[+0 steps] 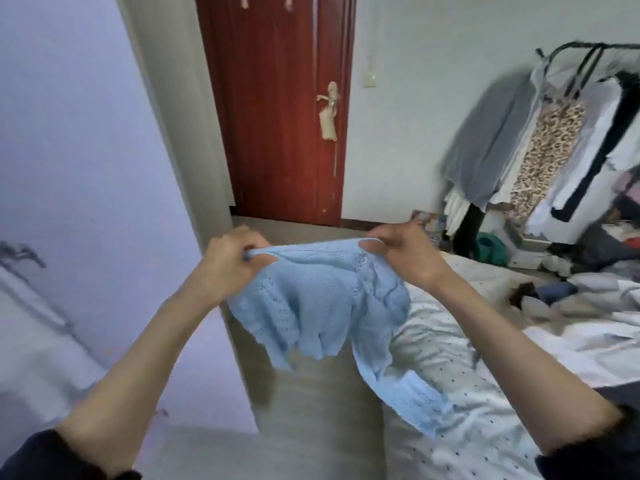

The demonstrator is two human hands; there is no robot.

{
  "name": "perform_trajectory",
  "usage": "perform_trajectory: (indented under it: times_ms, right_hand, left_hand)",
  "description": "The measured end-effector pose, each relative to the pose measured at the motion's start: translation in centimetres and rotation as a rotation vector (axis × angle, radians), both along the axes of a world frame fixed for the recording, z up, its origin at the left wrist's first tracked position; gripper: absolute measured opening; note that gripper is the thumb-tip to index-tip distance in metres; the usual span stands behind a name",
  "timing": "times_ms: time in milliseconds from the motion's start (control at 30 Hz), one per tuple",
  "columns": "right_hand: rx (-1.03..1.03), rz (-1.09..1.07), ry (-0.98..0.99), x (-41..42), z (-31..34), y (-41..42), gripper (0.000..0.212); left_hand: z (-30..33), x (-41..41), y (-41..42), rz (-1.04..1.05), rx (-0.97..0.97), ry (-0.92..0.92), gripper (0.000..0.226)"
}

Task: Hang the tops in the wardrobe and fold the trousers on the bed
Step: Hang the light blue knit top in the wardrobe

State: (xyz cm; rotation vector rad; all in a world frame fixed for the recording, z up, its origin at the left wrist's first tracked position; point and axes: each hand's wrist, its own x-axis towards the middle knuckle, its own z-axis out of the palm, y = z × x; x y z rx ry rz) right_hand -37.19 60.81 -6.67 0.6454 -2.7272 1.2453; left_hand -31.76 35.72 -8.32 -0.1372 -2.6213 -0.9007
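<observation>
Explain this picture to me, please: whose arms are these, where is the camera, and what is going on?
No machine here: the arms are a person's own. The single camera sits on their head, looking forward and down, so the edges bend. The left hand and the right hand each have a grip on the top edge of a light blue knitted top, stretched between them; its lower end trails onto the bed, which has a dotted sheet. More clothes lie further back on the bed. At the right stands a rack of hanging clothes, beyond it a red door.
</observation>
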Motion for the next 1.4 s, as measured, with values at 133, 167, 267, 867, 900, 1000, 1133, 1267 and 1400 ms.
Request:
perform_trajectory:
  times_ms: [133,167,267,867,900,1000,1133,1267,1400]
  right_hand:
    - [0.032,0.257,-0.017,-0.5,-1.2,-9.7,0.014]
    - [0.033,0.332,-0.023,-0.5,-1.4,-12.2,0.014]
    - [0.011,0.488,-0.045,-0.4,-2.0,-18.1,0.015]
    - [0.238,1.092,0.238,4.2,-5.3,-42.4,0.022]
    - [0.246,1.090,0.297,4.6,-5.4,-43.5,0.020]
    - [0.264,1.052,0.413,6.2,-5.6,-47.2,0.027]
    - [0.290,1.023,0.386,7.4,-5.9,-51.6,0.033]
    - [0.324,1.113,0.292,7.7,-6.1,-55.6,0.009]
    - [0.362,1.273,-0.010,9.1,-5.9,-59.7,0.024]
  left_hand:
    - [-1.1,4.9,-8.5,0.167,0.008,-0.132,0.011]
    - [-1.4,6.3,-10.5,0.220,0.036,-0.144,0.016]
    - [-1.6,9.8,-14.3,0.357,0.101,-0.211,0.025]
    - [-2.2,26.9,-24.6,1.439,-0.207,-0.066,0.035]
    - [-2.2,27.9,-24.6,1.489,-0.208,-0.054,0.035]
    - [-2.0,31.4,-24.9,1.640,-0.193,0.003,0.035]
    - [-2.7,35.8,-27.1,1.863,-0.096,0.052,0.037]
    - [-5.0,39.0,-31.2,1.900,0.327,0.057,0.027]
    - [-6.6,40.8,-35.6,1.685,0.494,-0.051,0.019]
